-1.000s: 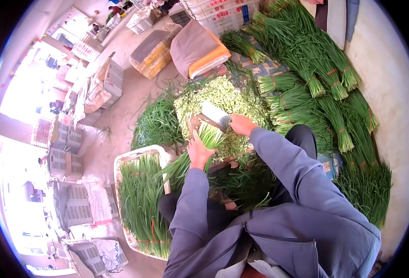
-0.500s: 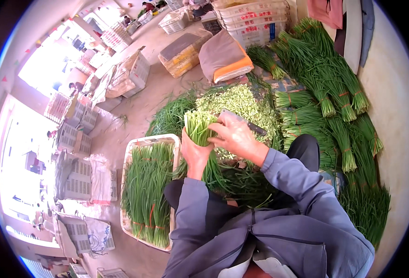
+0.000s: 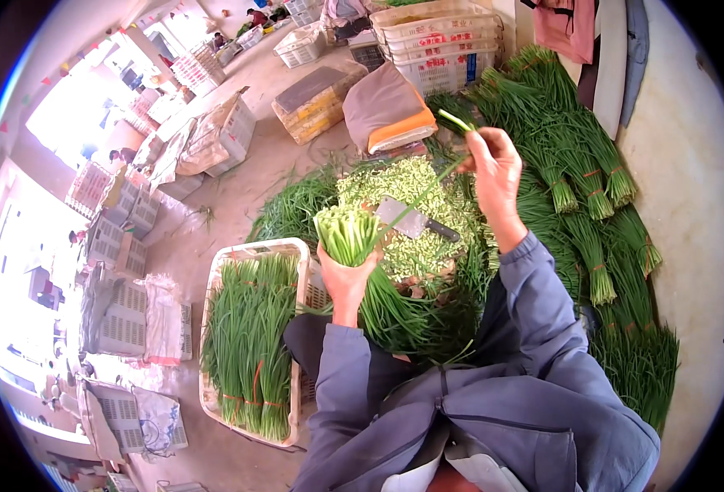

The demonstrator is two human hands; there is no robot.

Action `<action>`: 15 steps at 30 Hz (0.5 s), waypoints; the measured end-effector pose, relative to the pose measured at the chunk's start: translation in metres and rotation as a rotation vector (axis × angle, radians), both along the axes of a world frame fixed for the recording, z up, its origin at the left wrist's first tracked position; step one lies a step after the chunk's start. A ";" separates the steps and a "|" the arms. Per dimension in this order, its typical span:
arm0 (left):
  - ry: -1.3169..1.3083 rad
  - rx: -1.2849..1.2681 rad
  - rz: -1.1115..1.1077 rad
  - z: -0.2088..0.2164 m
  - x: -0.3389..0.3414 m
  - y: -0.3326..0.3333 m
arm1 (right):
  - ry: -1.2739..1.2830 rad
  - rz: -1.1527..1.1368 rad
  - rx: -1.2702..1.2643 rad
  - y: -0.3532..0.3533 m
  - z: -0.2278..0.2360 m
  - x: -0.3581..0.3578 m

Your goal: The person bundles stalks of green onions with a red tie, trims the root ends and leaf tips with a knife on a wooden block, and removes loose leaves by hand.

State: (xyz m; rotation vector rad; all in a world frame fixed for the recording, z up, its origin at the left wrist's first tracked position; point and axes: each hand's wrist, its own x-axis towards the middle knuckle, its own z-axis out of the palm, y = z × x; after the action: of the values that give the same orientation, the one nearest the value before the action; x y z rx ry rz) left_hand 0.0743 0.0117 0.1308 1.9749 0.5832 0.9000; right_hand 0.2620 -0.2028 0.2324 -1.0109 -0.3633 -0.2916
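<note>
A thick bunch of garlic chives [image 3: 348, 234] stands in front of me, pale cut ends up and green leaves hanging down. My left hand [image 3: 347, 285] is wrapped around it just below those ends. Off to the right, my right hand [image 3: 497, 176] is raised and pinches a thin chive stalk [image 3: 452, 120] whose pale tip points up and left. A long green strand trails from under these fingers down toward the bunch. Between my hands, a cleaver [image 3: 407, 220] with a dark handle lies flat on a heap of chopped pale stem ends [image 3: 378, 184].
At my left stands a white crate [image 3: 301, 271] of banded chives. Tied bundles [image 3: 587, 172] are piled along the right wall. Loose leaves [image 3: 296, 201] lie beside the heap. Farther off are a folded cushion [image 3: 387, 107], a taped box [image 3: 317, 102] and stacked white baskets [image 3: 440, 53].
My right hand has moved from the bunch up and to the right, drawing out a stalk. The left hand keeps its hold, and the cleaver shows more fully.
</note>
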 end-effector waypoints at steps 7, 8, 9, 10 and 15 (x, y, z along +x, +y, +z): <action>-0.269 -0.446 -0.165 0.003 -0.006 0.018 | 0.188 0.015 -0.610 -0.081 -0.058 0.035; -0.275 -0.489 -0.196 0.003 -0.011 0.022 | 0.144 0.188 -0.870 -0.066 -0.045 0.016; -0.281 -0.535 -0.236 0.003 -0.013 0.023 | 0.064 0.385 -0.959 -0.047 -0.043 -0.003; -0.250 -0.529 -0.234 0.002 -0.021 0.027 | 0.034 0.577 -1.075 -0.020 -0.025 -0.029; -0.183 -0.448 -0.301 0.018 0.003 -0.010 | -0.608 0.278 -0.775 0.062 -0.023 -0.069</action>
State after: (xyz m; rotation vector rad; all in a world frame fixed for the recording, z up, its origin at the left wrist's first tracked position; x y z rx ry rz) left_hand 0.0777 0.0019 0.1490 1.5065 0.3336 0.6819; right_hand 0.1932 -0.1408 0.2098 -1.5986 -1.2226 -0.1988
